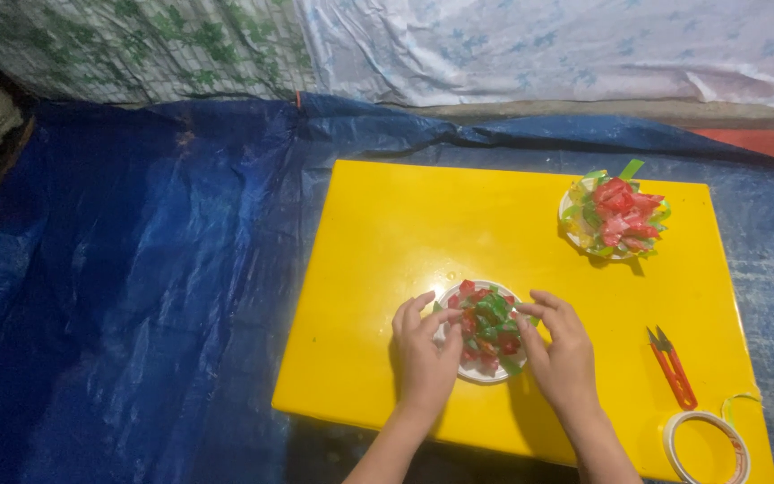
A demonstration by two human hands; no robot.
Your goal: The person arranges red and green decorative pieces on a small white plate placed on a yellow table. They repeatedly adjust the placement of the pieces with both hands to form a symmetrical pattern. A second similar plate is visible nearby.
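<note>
While the white plate [479, 374] of red and green ribbon pieces [488, 326] lies between them, the left hand [425, 352] and right hand [562, 350] pinch its pieces with bent fingers.

Left hand [425, 357] and right hand [564, 357] bare; forearms unsleeved; no rings visible.

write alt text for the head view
Two bare hands, left hand and right hand, touch a white plate of red and green paper pieces on a yellow board. A second filled plate, red snips and a tape roll lie to the right.
</note>
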